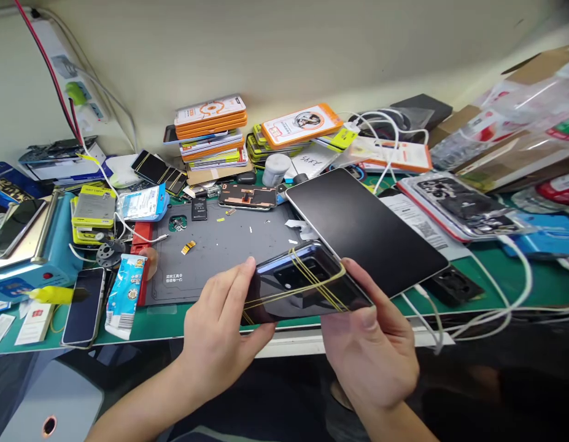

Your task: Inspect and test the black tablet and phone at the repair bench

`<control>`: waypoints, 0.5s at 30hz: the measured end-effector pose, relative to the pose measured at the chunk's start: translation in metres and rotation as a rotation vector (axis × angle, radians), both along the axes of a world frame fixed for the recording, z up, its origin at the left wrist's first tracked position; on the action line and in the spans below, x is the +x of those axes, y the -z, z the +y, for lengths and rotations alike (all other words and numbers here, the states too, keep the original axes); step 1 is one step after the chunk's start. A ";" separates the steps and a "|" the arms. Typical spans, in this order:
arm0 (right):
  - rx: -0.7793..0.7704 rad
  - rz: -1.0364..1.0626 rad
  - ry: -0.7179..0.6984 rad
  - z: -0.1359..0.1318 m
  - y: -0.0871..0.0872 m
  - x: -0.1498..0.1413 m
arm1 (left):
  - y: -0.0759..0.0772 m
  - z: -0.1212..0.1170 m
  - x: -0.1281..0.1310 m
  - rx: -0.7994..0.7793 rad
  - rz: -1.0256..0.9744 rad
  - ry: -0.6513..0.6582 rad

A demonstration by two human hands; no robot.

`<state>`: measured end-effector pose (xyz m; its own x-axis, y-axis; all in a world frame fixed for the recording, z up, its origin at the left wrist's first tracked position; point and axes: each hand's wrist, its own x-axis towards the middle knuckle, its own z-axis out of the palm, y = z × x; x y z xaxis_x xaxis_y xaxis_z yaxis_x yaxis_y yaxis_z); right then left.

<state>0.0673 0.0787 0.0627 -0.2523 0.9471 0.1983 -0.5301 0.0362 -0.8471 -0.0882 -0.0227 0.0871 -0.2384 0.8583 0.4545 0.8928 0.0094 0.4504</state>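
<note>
Phone point(300, 299) is up in the air between two hands, over the front edge of the green table point(169, 326), with its shiny back and cameras showing. Thin yellow bands point(318, 286) go across it both ways. The left hand point(220, 322) pinches the left end, with fingers on the far side and the thumb by the near edge. The right hand point(371, 350) holds the right end, with its thumb on the near corner. One band bends close to the right fingers, but I cannot tell if a finger is pulling it. It looks like the step is putting the bands on or setting them straight. I think the next move needs a firm left grip and a gentle right finger, so no band snaps off. Behind, a white tub point(275, 170) stands near the boxes, and I cannot see what is in it. On the right, a clear bag point(468, 199) has dark bits in it. The stack of orange boxes point(210, 120) and the yellow boxes point(94, 205) look closed, so what they hold is hidden.
</note>
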 end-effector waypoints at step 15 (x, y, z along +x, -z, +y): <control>-0.014 -0.050 0.211 -0.006 0.009 -0.006 | -0.004 -0.003 0.002 0.055 0.036 0.001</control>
<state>0.0616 0.0726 0.0540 -0.0569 0.9826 0.1769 -0.4696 0.1301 -0.8733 -0.0865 -0.0257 0.0914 -0.2205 0.8318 0.5093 0.9082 -0.0154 0.4182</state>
